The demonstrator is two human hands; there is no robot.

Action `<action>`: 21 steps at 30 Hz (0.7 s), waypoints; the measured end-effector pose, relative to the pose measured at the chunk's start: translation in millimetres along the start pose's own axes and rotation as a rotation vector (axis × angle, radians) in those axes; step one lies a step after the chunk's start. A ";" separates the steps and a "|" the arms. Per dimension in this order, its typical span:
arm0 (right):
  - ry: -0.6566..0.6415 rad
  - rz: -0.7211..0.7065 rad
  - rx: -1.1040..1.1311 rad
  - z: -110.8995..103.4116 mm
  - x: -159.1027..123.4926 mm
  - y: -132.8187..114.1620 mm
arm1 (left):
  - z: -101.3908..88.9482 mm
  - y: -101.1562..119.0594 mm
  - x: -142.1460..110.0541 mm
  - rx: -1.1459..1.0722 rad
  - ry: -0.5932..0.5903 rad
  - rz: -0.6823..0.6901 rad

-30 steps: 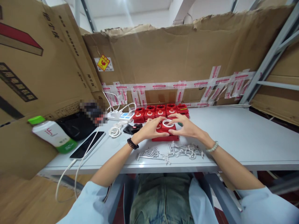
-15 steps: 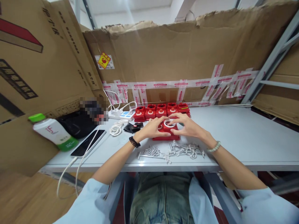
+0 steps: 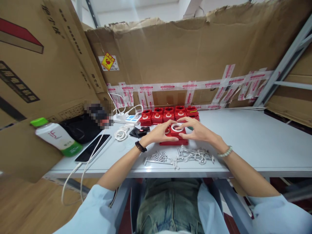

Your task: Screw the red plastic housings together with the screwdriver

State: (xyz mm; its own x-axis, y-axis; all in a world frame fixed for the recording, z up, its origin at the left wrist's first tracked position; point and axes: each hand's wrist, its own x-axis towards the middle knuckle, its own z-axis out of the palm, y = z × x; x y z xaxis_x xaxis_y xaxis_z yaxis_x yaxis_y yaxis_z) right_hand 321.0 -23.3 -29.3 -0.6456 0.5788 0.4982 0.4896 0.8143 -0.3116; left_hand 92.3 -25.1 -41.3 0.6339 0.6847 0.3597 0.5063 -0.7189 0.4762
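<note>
Close in front of me on the table is a red box-shaped housing (image 3: 173, 142) with a white ring (image 3: 177, 131) on its top right part. My left hand (image 3: 157, 135) curves around the left side of the housing, thumb along its front and fingers over its top. From the right, my right hand (image 3: 198, 130) reaches in, with thumb and fingers bent at the edge of the white ring. Both hands partly hide the housing. Nearer to me lie a pile of small screws (image 3: 159, 156), a thin metal rod with a crossbar (image 3: 158, 162) and metal rods with white strings (image 3: 195, 156).
Several similar red housings (image 3: 169, 116) stand in a row behind. To the left are a power strip (image 3: 131, 119), a coiled white cable (image 3: 120, 134), small black pouches (image 3: 139, 132), a phone (image 3: 93, 149) and a bottle (image 3: 57, 138). A cardboard sheet (image 3: 161, 58) walls off the back.
The camera view shifts slightly. Both hands stay around the red housing in nearly the same pose, and the white ring remains on top.
</note>
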 end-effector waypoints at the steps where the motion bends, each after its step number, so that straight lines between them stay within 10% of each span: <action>1: -0.003 -0.002 -0.002 -0.3 0.1 -0.6 | 0.2 -0.3 0.1 -0.011 -0.006 -0.008; 21: -0.040 -0.065 -0.064 -1.2 -0.8 3.5 | 0.5 -3.4 3.4 -0.095 -0.005 -0.015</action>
State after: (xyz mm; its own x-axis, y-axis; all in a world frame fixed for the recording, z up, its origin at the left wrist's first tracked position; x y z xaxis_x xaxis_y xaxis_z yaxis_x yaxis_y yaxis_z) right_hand 324.0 -21.0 -29.8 -0.6999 0.5268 0.4823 0.4814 0.8468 -0.2263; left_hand 93.0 -20.4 -42.0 0.6296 0.6944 0.3484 0.4581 -0.6940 0.5554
